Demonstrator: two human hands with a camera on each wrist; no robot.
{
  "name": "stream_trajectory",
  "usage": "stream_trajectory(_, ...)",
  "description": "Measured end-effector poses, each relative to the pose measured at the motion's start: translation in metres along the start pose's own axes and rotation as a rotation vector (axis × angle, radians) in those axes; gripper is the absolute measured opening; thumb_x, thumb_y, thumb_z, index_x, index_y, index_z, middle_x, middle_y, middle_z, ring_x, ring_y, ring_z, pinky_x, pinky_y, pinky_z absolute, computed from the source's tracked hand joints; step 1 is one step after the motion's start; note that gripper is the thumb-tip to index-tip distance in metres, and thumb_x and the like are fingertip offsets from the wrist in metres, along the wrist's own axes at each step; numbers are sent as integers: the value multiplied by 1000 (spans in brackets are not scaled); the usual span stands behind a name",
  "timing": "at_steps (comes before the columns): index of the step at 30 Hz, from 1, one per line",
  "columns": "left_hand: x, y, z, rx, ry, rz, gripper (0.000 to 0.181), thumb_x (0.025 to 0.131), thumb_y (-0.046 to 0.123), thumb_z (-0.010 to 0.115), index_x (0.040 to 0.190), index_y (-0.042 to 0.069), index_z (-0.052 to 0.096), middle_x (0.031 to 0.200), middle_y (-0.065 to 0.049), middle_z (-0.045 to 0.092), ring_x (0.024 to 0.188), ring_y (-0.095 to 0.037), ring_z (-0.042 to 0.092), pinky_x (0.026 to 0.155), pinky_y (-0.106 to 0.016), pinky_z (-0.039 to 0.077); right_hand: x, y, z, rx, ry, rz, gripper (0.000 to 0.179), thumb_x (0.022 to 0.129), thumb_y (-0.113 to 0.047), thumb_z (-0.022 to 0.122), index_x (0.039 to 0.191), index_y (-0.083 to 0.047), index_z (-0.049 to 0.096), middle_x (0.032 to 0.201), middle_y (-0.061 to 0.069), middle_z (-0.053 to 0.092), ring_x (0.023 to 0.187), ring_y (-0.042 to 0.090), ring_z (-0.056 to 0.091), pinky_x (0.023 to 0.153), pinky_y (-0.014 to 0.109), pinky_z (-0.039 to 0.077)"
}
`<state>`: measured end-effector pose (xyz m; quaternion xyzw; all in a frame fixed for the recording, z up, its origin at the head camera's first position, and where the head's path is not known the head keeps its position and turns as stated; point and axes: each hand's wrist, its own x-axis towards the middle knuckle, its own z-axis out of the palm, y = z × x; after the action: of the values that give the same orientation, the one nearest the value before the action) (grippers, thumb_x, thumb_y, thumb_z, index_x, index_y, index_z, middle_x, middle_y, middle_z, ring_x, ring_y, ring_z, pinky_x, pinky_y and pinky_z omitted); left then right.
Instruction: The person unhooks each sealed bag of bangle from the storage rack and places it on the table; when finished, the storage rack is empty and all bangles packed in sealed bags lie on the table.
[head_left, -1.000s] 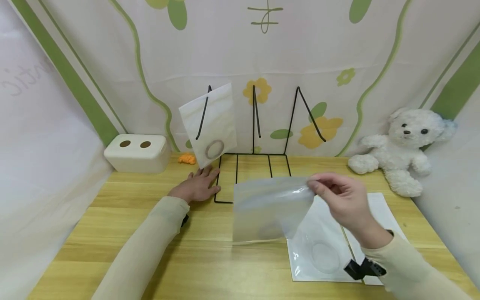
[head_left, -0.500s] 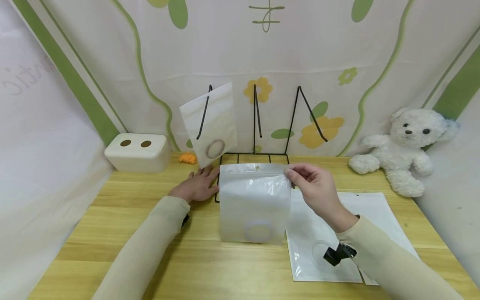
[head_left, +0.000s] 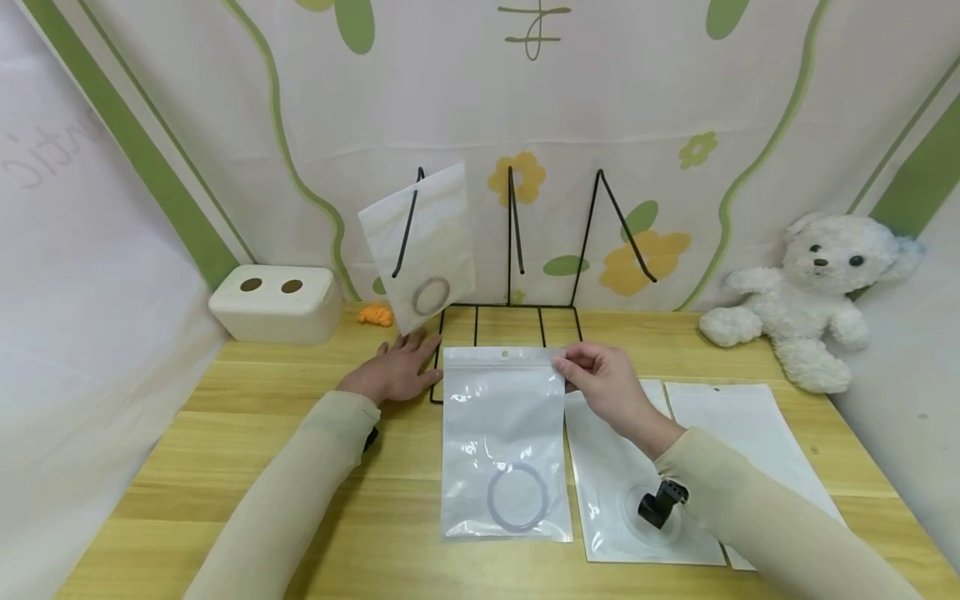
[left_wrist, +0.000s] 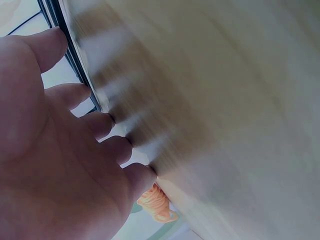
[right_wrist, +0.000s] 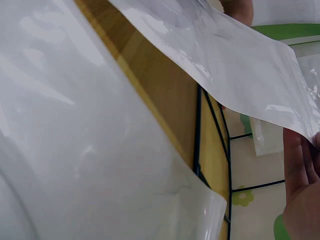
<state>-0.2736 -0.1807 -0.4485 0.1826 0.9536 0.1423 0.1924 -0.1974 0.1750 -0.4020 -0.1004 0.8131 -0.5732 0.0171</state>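
My right hand [head_left: 611, 390] pinches the upper right corner of a zip-lock bag [head_left: 498, 417], clear-fronted with a white back. A pale purple ring [head_left: 492, 497] shows low inside it, and a small hang hole is at its top. The bag lies over or just above the table, covering part of a black wire rack's base [head_left: 498, 307]. My left hand [head_left: 392, 372] rests palm down with spread fingers beside the rack's left base. In the left wrist view its fingertips [left_wrist: 145, 175] touch the wood. Another ring bag [head_left: 442, 229] hangs tilted on the rack's left hook.
Two more flat bags [head_left: 611, 467] lie on the right, partly under my forearm. A white two-hole box [head_left: 273, 308] and an orange object [head_left: 376, 315] stand back left. A white teddy bear [head_left: 817, 292] sits back right. Patterned cloth hangs behind.
My right hand has moved left with the bag. The bag has swung from blurred and slanted to facing up, its ring now plain. My left hand has stayed put.
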Motion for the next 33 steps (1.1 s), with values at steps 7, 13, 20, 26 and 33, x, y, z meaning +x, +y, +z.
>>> stream_trajectory(7,10,-11,10,13,16,-9,78,112,60,43,176,26,14,184,-15,2,166,-53,7,132,-74,6,5,16,3,-91,-77,82,25,107,-6,67,126,10,70,105,20,79,84,12,75,82,39,67)
stream_trajectory(13,15,-18,14,20,21,7,80,112,64,40,176,26,12,184,-16,1,165,-55,8,130,-76,7,13,22,-3,-253,-142,30,27,107,-10,68,131,2,71,110,16,78,95,19,75,83,32,64)
stream_trajectory(20,22,-24,18,40,11,-6,81,111,64,40,176,27,9,184,-12,-2,167,-52,5,132,-73,4,24,23,-4,-438,-190,-47,19,107,-13,68,119,-3,79,108,9,79,95,19,69,81,32,57)
stream_trajectory(26,21,-23,16,28,1,-17,79,112,60,44,176,29,9,184,-10,-3,167,-50,4,133,-72,3,33,25,-4,-521,-256,-62,14,106,-10,69,112,-6,81,102,5,77,95,18,68,84,37,58)
stream_trajectory(33,20,-21,15,29,3,-17,79,112,60,43,176,28,10,184,-11,-3,167,-50,4,132,-73,4,39,31,-6,-572,-315,-45,13,106,-10,68,110,-9,81,103,3,77,99,18,67,92,43,59)
